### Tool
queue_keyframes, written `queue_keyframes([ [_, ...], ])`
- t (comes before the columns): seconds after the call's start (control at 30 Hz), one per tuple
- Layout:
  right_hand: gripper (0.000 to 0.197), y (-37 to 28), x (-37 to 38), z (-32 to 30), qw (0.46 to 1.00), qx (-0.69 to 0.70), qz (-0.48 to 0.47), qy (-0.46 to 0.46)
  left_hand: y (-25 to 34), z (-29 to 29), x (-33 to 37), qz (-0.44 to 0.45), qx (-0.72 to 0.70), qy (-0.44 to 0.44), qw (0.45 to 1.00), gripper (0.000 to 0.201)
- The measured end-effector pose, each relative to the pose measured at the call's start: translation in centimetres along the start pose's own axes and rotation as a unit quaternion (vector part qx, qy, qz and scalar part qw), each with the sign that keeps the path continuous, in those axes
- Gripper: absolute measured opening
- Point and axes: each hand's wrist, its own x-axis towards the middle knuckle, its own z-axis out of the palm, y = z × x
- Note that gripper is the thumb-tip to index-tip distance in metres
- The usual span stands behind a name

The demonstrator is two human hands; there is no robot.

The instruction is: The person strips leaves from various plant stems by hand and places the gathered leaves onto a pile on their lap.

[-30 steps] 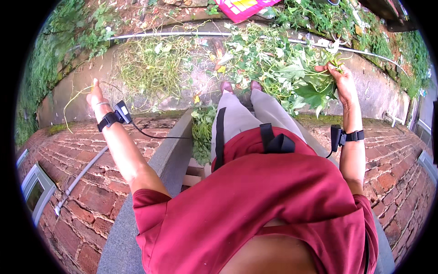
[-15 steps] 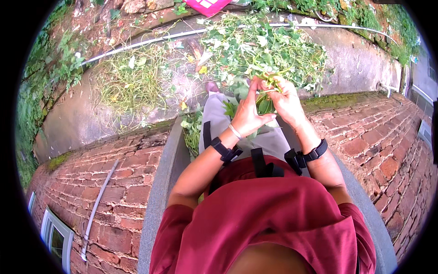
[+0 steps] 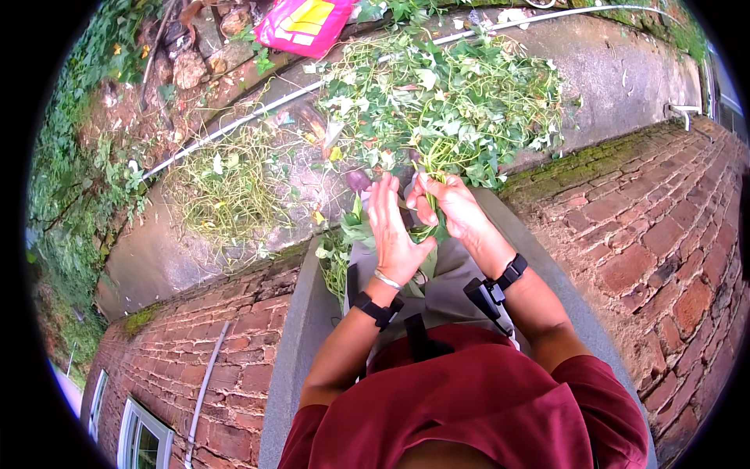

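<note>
My right hand (image 3: 451, 205) is closed around a bunch of green leafy stems (image 3: 432, 232), whose leaves hang between my two hands. Some stem ends stick out past the fingers toward the large heap of leafy vines (image 3: 469, 102) just beyond. Beside the bunch, my left hand (image 3: 395, 238) has its fingers stretched out and its thumb apart, close to the leaves. Whether its palm touches them I cannot tell. More leaves (image 3: 334, 262) lie low to the left of my legs.
A smaller heap of thin, mostly bare stems (image 3: 226, 187) lies on the concrete to the left. Behind the heaps runs a white pipe (image 3: 250, 117), with a pink bag (image 3: 305, 25) past it. Brick walls (image 3: 242, 352) and a grey stone ledge (image 3: 293, 352) flank me.
My left hand has come away from the right and straightened its fingers. My right hand has moved slightly left and nearer, still gripping the stems. The whole view has turned a little.
</note>
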Motion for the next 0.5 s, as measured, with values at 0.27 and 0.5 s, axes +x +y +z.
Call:
queue_keyframes([
  [0.27, 0.01, -5.9, 3.5, -7.6, 0.98, 0.186, -0.046, 0.05, -0.8, 8.1, 3.3, -0.199, -0.31, -0.171, 0.914, 0.06],
  [0.5, 0.012, -4.9, 9.2, -24.6, 0.929, 0.222, -0.084, 0.285, -0.7, 9.8, 6.1, -0.084, 0.104, -0.247, 0.96, 0.021],
])
